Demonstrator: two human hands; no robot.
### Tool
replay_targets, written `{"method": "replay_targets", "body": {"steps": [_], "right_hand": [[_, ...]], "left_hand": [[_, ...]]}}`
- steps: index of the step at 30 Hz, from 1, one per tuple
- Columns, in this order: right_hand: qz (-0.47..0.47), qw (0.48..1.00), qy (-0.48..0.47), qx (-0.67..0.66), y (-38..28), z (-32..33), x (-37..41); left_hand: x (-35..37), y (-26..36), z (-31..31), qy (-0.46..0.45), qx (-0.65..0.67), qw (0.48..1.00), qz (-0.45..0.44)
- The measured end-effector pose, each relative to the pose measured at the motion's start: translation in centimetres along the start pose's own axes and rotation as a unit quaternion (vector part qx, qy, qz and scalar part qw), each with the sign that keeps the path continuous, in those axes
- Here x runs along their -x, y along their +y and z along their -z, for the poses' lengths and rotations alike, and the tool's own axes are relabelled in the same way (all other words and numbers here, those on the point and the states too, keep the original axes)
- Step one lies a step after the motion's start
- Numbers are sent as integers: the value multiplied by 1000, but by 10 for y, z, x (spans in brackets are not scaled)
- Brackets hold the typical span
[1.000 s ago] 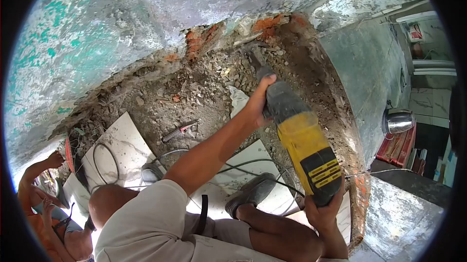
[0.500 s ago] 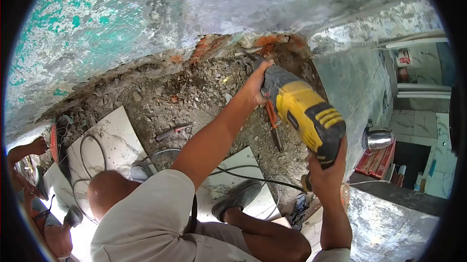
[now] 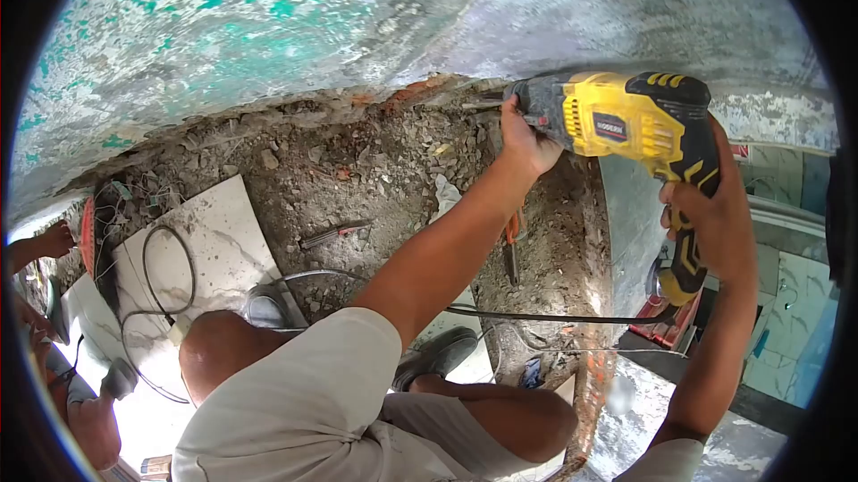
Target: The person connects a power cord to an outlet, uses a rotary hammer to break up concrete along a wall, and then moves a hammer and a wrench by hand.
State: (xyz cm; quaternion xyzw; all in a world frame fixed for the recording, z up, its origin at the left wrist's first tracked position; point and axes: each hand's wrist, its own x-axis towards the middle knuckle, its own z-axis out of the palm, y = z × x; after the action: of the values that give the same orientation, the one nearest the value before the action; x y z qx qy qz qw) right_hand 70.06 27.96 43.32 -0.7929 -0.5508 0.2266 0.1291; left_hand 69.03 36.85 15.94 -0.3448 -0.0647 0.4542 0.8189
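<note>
A yellow and black rotary hammer (image 3: 626, 124) is held sideways along the foot of the wall, its bit (image 3: 483, 105) pointing left at the broken wall base. My left hand (image 3: 529, 142) is closed round the front of its body, behind the bit. My right hand (image 3: 710, 223) wraps the rear handle; whether a finger presses the trigger is hidden. A black power cord (image 3: 554, 317) runs left from the handle. Below my left hand, an orange-handled tool (image 3: 511, 249) lies on the rubble (image 3: 393, 169).
Large marbled tiles (image 3: 201, 241) lie at left, with a looped cable on top. A small red and grey tool (image 3: 335, 233) rests on the rubble. Another person's hand (image 3: 55, 239) shows at the far left. The peeling wall (image 3: 357, 26) borders the top.
The rotary hammer has swung from a diagonal tilt to nearly level along the wall. Both hands have moved right with it, the right hand also upward. The view has shifted slightly.
</note>
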Motion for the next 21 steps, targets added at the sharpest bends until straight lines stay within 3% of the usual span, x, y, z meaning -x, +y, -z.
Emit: {"method": "replay_targets", "body": {"steps": [2, 6, 14, 17, 21], "right_hand": [[1, 1000, -18, 10, -4, 7, -9], [-1, 1000, -11, 5, -2, 7, -14], [-39, 999, -23, -10, 11, 6, -36], [-18, 1000, -5, -13, 16, -11, -33], [62, 994, 4, 86, 53, -37, -7]], "left_hand": [[-1, -4, -8, 35, 1, 999, -25], [-4, -5, -3, -17, 9, 1000, -13], [-24, 5, 19, -12, -28, 999, -25], [-20, 13, 34, -28, -42, 998, -35], [-1, 39, 67, -42, -66, 997, 17]]}}
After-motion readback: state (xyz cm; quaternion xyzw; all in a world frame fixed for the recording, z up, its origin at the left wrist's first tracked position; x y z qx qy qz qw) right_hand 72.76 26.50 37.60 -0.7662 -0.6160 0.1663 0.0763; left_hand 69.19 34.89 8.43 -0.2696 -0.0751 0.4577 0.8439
